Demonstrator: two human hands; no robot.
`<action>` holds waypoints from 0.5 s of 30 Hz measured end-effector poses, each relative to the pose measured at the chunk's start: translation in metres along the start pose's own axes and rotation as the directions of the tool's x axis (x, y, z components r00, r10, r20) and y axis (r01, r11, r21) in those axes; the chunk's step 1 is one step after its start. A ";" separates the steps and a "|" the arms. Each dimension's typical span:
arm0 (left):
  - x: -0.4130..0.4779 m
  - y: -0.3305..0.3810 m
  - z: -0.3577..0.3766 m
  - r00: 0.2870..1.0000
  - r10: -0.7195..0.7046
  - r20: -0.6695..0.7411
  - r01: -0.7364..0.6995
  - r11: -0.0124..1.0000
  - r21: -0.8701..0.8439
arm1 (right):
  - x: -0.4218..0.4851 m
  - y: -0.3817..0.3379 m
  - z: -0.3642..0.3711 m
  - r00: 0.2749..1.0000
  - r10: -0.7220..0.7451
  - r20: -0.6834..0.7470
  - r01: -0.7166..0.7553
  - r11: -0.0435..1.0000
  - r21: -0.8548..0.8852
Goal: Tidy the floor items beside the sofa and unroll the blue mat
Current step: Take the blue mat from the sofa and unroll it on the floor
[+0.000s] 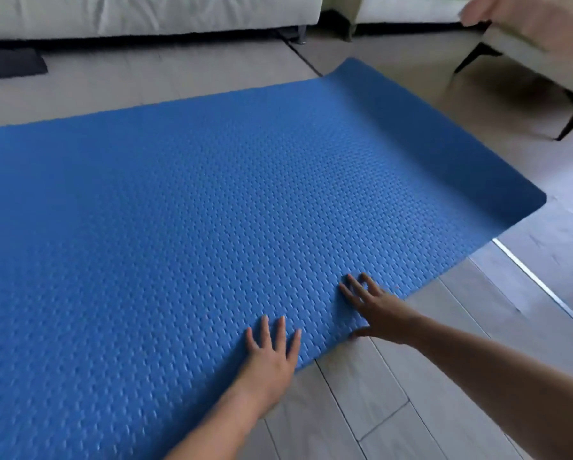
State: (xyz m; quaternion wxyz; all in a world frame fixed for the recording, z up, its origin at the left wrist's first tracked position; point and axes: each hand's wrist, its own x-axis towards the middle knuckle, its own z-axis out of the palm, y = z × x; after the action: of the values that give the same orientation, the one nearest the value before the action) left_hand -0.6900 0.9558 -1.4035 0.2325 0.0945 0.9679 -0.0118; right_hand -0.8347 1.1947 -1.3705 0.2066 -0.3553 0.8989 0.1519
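Observation:
The blue mat (185, 207) lies unrolled across the floor, its textured side up. Its right end (444, 147) curls upward off the floor. My left hand (271, 353) rests flat on the mat's near edge, fingers spread. Just to the right, my right hand (374, 310) also presses on the near edge with fingers apart, its thumb at the mat's border. Neither hand holds anything.
A pale sofa (145, 14) runs along the back, with a dark flat item (11, 66) on the floor before it at the left. A second seat on dark legs (524, 61) stands at the right. Light wood-look floor (411, 393) surrounds the mat.

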 end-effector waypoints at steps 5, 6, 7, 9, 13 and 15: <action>0.003 0.037 -0.028 0.972 -0.127 0.196 0.126 0.992 0.020 | -0.014 -0.022 0.000 0.982 -0.100 -0.160 0.071 0.982 -0.177; 0.002 0.038 -0.032 0.972 -0.123 0.199 0.119 0.992 0.029 | -0.016 -0.027 0.002 0.975 -0.089 -0.203 0.053 0.983 -0.175; 0.000 0.037 -0.035 0.973 -0.116 0.199 0.111 0.993 0.037 | -0.017 -0.033 0.002 0.973 -0.064 -0.221 0.028 0.987 -0.161; -0.008 0.032 -0.034 0.975 -0.119 0.187 0.109 0.992 0.060 | -0.022 -0.044 0.001 0.967 -0.058 -0.250 0.022 0.989 -0.144; -0.035 0.030 -0.021 0.981 -0.067 0.184 0.047 0.992 0.113 | -0.040 -0.063 0.009 0.973 -0.106 -0.204 0.088 0.992 -0.093; -0.045 0.030 -0.015 0.979 -0.060 0.193 0.038 0.992 0.120 | -0.046 -0.072 0.013 0.976 -0.090 -0.197 0.078 0.995 -0.066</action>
State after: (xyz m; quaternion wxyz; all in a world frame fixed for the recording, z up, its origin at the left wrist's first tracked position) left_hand -0.6511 0.9784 -1.3692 0.3209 0.0823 0.9399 -0.0828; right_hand -0.7501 1.1760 -1.3693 0.1110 -0.4124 0.8945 0.1324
